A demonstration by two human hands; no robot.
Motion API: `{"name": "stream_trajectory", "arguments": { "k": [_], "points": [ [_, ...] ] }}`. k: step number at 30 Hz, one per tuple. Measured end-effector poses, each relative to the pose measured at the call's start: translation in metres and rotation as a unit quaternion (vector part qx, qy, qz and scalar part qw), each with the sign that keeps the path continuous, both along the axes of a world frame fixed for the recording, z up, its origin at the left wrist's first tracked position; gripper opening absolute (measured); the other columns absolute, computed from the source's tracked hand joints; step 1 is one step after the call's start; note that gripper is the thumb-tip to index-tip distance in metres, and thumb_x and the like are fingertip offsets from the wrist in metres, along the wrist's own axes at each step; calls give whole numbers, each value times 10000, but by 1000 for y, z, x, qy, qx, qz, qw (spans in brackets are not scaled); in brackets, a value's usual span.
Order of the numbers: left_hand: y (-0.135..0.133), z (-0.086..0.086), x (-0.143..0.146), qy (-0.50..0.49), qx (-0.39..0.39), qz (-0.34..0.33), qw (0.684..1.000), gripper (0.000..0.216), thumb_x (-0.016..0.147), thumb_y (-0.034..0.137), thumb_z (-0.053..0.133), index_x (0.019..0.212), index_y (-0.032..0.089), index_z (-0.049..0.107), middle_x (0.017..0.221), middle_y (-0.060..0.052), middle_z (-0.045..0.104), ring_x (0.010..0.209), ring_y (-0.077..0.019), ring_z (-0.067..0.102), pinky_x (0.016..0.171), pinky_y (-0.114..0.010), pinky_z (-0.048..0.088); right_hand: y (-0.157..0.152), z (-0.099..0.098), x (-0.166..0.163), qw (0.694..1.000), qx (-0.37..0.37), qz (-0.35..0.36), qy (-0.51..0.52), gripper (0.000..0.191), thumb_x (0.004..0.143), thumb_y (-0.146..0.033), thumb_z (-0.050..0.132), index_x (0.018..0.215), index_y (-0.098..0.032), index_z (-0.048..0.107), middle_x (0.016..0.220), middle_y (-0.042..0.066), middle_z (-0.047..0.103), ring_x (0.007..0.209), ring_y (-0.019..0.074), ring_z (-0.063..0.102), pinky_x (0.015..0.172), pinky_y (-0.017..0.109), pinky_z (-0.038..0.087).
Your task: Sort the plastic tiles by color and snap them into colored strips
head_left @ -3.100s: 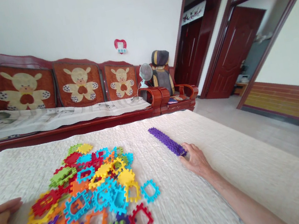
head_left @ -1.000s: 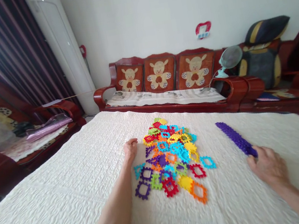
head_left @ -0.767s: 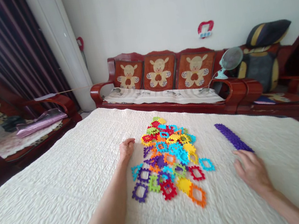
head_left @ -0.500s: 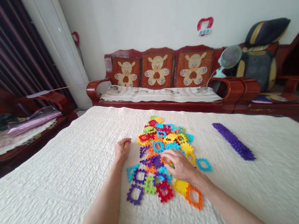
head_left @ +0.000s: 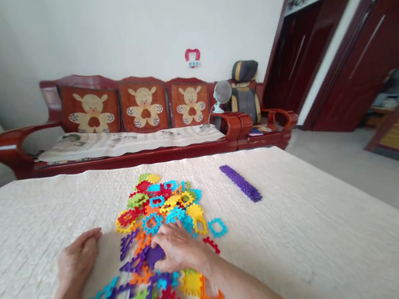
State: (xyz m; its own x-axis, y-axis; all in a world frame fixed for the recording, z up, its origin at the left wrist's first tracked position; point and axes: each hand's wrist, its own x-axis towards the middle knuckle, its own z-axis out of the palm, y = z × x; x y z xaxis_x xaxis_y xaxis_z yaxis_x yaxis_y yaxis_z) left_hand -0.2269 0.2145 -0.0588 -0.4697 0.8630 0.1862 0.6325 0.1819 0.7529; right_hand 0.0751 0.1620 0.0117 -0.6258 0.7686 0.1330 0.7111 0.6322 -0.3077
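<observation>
A heap of coloured plastic interlocking tiles lies on a cream quilted cover. My right hand rests on the heap, its fingers curled on a solid purple tile. Left of the heap, my left hand lies on the cover with its fingers loosely bent and nothing in it. A long purple strip of joined tiles lies apart to the right of the heap, with no hand near it.
A red wooden sofa with bear cushions stands behind the cover. A small fan and a dark bag sit at its right end. Dark red doors stand at the right, with grey floor below.
My right hand left the purple strip and moved left onto the heap, now lying on a purple tile. The view swung right. My left hand stayed beside the heap.
</observation>
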Motion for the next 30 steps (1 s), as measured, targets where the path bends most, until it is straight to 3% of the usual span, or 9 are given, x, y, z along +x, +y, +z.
{"name": "stream_trajectory", "arguments": {
  "k": [6,14,18,23,30],
  "points": [
    [-7,7,3,18,0,-5,1000,243,671,320,509,853,317,670,891,17,722,961,-263,636,949,-442,459,-3,-2,-9,999,19,-26,-28,547,645,-561,664,1028,-180,579,995,99,557,991,294,479,941,534,305],
    [-15,23,15,26,11,-2,1000,176,668,341,510,770,347,654,852,30,714,923,-279,641,924,-480,476,7,-14,-4,998,55,10,41,617,628,-640,630,1070,-213,575,948,52,552,909,231,480,909,424,352],
    [-11,16,13,22,20,8,1000,202,673,323,489,791,348,652,787,72,712,889,-237,652,902,-443,494,6,-14,-5,993,64,6,94,520,656,-490,623,1076,-192,549,974,65,543,916,216,488,909,377,386],
    [-7,8,11,-9,35,-5,999,308,657,297,467,853,236,697,802,9,728,823,-203,662,828,-327,516,4,-11,-6,974,27,11,223,492,647,-241,581,1126,-185,477,1061,77,506,1016,218,477,927,347,401],
    [-8,8,18,-17,56,0,998,327,690,286,439,873,223,703,822,-13,729,797,-181,665,779,-277,516,6,-7,-6,949,6,24,313,513,649,-142,520,1142,-240,414,1107,75,466,1082,228,454,964,382,392]
  ]
}}
